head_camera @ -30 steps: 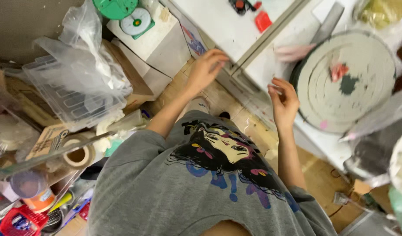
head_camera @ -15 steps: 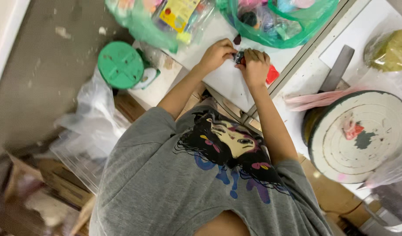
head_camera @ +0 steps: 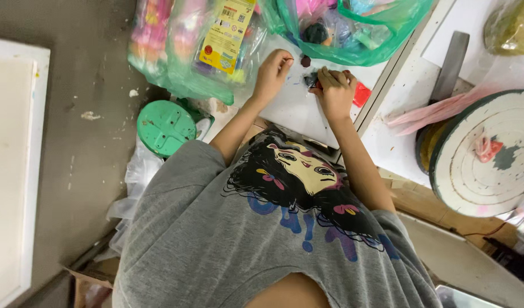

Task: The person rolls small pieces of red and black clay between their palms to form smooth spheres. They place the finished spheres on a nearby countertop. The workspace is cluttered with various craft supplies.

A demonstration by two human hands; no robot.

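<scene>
— Head view: how were the hands posed?
— Left hand point(head_camera: 271, 73) curled, pinching a dark lump point(head_camera: 305, 61); right hand point(head_camera: 334, 91) pressed closed on dark clay point(head_camera: 312, 80).
— Room?
— White board point(head_camera: 296, 111), crowded by green bag point(head_camera: 353, 51).

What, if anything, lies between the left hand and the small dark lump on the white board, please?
Nothing visible does. The left hand rests on the white board with its fingertips right beside the dark lump, and only bare board shows between them. The right hand lies on the lump's other side, pressing on a darker piece.
</scene>
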